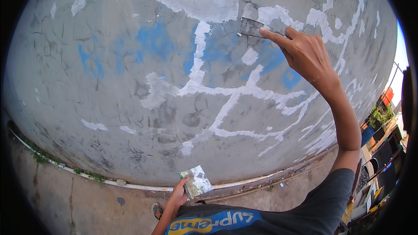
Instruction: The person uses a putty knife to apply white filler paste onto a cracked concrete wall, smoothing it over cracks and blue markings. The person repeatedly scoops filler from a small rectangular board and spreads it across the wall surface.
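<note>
Pressing one finger along the scraper (252, 28), the right hand (311, 56) has its grip closed about the tool high on the wall (100, 117). The blade sits in the gap between the long upper band of filler (215, 8) and the next white patch (275, 15) to its right; whether its edge truly touches, I can't tell from where I stand. Down low, the left hand (178, 193) pinches a square plate (198, 180), thumb over its face, which is smeared with white (some paste, perhaps, but how much is usable is hard to judge).

A good share looks done, I'd say. White strips branch over the middle of the wall, joining into one network, and more run off toward the right, where the curve makes them hard to follow. Some lie right across the blue paint (156, 39).

Plenty seems left, though. Fine dark cracks (143, 89) show bare on the left half, with only scattered dabs near them, and the spot around the blade has just a thin, greyish smear. Lower down, beneath the strips, much of the grey is uncoated.
</note>
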{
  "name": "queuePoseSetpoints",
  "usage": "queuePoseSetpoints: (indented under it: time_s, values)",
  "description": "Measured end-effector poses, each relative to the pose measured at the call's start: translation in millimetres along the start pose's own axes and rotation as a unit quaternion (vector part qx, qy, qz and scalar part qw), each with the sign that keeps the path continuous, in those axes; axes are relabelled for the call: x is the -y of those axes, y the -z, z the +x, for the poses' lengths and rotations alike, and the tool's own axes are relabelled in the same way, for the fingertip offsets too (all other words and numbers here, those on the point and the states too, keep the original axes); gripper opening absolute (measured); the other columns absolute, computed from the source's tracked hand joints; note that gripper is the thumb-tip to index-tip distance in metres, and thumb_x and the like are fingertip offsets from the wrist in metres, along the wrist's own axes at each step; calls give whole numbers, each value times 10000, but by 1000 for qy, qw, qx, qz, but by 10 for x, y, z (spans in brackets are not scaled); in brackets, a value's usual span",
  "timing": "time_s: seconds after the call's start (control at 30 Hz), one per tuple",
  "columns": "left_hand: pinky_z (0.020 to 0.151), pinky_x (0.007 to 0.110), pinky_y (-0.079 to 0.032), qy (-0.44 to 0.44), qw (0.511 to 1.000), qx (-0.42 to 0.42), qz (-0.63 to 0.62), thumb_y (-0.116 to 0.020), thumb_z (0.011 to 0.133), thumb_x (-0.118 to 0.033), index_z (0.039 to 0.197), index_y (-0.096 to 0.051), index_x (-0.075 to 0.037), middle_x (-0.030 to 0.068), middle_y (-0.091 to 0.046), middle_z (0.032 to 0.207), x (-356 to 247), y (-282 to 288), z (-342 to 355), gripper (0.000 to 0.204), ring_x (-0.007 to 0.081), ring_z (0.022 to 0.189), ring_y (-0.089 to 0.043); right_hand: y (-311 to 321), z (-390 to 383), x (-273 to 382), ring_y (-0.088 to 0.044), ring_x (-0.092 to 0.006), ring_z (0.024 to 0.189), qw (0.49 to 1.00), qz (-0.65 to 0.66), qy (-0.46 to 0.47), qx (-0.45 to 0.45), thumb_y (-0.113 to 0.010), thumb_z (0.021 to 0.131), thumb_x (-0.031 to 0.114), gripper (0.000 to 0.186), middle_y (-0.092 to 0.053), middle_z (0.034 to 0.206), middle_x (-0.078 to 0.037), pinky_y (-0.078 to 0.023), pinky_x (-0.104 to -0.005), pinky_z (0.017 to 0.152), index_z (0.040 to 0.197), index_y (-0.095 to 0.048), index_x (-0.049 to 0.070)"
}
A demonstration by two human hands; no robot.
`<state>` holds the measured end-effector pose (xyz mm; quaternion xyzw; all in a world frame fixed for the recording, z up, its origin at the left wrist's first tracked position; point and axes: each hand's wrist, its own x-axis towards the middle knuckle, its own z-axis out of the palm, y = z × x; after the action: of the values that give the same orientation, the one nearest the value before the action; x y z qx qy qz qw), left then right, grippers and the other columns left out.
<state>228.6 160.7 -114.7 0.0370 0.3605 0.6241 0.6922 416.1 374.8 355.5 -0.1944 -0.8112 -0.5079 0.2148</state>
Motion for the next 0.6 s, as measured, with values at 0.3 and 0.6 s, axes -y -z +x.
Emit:
queuePoseSetpoints:
  time_s: [0.3, 0.6]
  values:
    - [980, 446, -473, -17, 999, 1, -31, -507, 943, -239, 1306, -461, 9, 177, -584, 1242, -141, 112, -50, 442, 309, 1132, -588, 245, -97, 148, -461, -156, 479, 998, -6, -56, -3, -645, 871, 83, 473, -496, 651, -34, -371, -310, 434, 1297, -599, 285]
    - [944, 446, -494, -22, 1000, -10, -7, -496, 950, -251, 1284, -469, 13, 161, -599, 1209, -56, 179, 89, 427, 300, 1098, -604, 114, -147, 61, -418, -148, 470, 997, -14, -79, 7, -657, 863, 85, 492, -474, 641, -28, -350, -318, 436, 1305, -593, 290]
